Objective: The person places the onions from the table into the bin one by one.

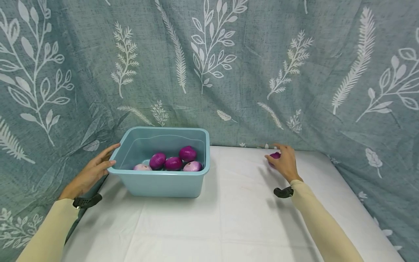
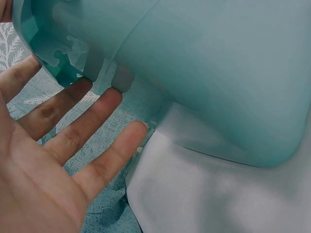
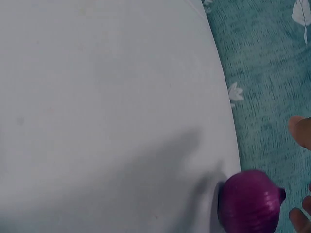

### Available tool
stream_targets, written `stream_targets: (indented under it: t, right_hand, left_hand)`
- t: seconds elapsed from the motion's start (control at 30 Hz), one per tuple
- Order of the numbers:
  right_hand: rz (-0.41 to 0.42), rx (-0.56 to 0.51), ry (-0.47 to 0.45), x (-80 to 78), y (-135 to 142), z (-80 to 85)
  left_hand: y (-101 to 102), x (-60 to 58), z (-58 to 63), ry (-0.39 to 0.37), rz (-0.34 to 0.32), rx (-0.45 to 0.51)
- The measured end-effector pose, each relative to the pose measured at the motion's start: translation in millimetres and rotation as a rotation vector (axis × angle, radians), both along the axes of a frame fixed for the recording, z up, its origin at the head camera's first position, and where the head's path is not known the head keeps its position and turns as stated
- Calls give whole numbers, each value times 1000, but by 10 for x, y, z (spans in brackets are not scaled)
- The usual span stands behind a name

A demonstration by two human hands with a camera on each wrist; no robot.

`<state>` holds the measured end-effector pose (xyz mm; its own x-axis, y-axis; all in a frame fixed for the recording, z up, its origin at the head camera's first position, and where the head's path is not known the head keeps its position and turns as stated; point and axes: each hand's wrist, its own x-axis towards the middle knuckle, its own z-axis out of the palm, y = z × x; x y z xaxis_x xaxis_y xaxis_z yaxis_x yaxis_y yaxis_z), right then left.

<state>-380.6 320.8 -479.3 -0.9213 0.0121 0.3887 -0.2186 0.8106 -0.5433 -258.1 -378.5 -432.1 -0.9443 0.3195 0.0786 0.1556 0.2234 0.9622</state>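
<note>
A pale blue plastic tub [image 1: 160, 183] stands on the left of the white table. Several onions lie inside it, such as a purple onion [image 1: 188, 154] and a paler one [image 1: 192, 166]. My left hand [image 1: 90, 173] is at the tub's left side. In the left wrist view, its fingers [image 2: 104, 155] are spread and nearly straight against or close to the outer wall. Over on the right, my right hand [image 1: 286, 162] reaches to a single purple onion [image 1: 275, 155], partly hidden behind it. The right wrist view shows this onion [image 3: 250, 201] with thumb and fingertips apart from it.
White cloth [image 1: 235, 214] covers the table. A grey-green curtain [image 1: 235, 72] with white leaf prints hangs along the back and both sides, close to the tub and the lone onion. Dark bands [image 1: 87, 201] sit on both wrists.
</note>
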Motion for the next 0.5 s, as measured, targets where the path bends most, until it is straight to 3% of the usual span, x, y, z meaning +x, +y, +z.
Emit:
stream_targets:
  t: [0.5]
  right_hand:
    - [-90, -1, -174, 8, 248, -114]
  left_hand:
    - [1, -24, 8, -12, 2, 9]
